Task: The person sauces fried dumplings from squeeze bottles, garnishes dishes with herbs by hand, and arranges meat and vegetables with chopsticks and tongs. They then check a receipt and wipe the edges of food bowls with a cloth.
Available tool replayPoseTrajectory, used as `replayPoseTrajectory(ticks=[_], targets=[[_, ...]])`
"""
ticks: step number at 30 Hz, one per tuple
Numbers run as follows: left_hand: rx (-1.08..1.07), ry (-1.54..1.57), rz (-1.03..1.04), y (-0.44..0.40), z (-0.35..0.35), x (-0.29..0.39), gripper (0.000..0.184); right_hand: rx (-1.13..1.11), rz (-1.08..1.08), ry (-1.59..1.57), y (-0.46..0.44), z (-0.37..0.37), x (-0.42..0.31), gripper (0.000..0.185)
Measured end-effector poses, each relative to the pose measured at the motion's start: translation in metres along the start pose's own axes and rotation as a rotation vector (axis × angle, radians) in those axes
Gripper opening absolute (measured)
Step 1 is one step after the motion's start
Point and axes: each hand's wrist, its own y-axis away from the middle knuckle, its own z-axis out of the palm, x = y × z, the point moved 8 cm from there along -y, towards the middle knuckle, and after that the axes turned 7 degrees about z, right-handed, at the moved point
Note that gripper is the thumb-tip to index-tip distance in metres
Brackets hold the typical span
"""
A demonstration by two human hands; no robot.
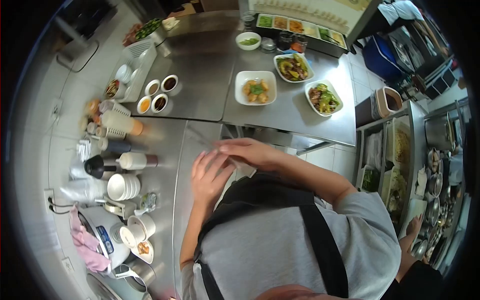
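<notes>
Plating looking done, handling unfinished

Watching remotely, I am counting three filled dishes sitting on the steel counter [200, 70]: a golden dish [240, 85], a far greens dish [295, 81] and a near greens dish [326, 114]. I am judging their filling as done. Four sauce cups [163, 86] are standing well to the left.

A pale thing [244, 169], blurred, is showing between left hand [208, 177] and right hand [247, 151], near the apron [255, 195]. Both hands are curling close together; I cannot tell whether either is gripping it. Their handling is looking unfinished; how much is remaining, I cannot tell.
</notes>
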Motion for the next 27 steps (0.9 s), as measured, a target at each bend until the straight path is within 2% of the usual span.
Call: replayPoseTrajectory(ticks=[3,6,11,15,17,19,20,22,27], targets=[[-0.069,0.162,0.067,-0.042,0.054,0.027,0.022,0.112,-0.059,-0.117,0.063,-0.051,-0.032,0.062],[-0.045,0.323,0.103,-0.073,0.102,0.047,0.023,0.219,-0.081,-0.107,0.097,-0.106,-0.037,0.062],[-0.058,0.408,0.12,-0.115,0.14,0.072,0.022,0.418,-0.209,0.13,0.131,-0.166,-0.066,0.062],[0.035,0.37,-0.003,-0.126,0.142,0.07,0.023,0.696,-0.189,0.449,0.16,-0.214,-0.097,0.064],[0.063,0.335,-0.131,-0.123,0.138,0.059,0.028,0.981,-0.36,0.911,0.171,-0.266,-0.117,0.06],[0.128,0.298,-0.223,-0.109,0.14,0.048,0.029,1.069,-0.271,1.043,0.184,-0.303,-0.14,0.053],[0.16,0.28,-0.267,-0.099,0.141,0.043,0.029,1.162,-0.318,1.17,0.19,-0.32,-0.147,0.047],[0.135,0.255,-0.316,-0.082,0.145,0.037,0.028,1.188,-0.139,1.223,0.191,-0.34,-0.157,0.046],[0.097,0.304,-0.292,-0.059,0.158,0.025,0.027,1.165,0.103,1.327,0.166,-0.356,-0.163,0.042]])
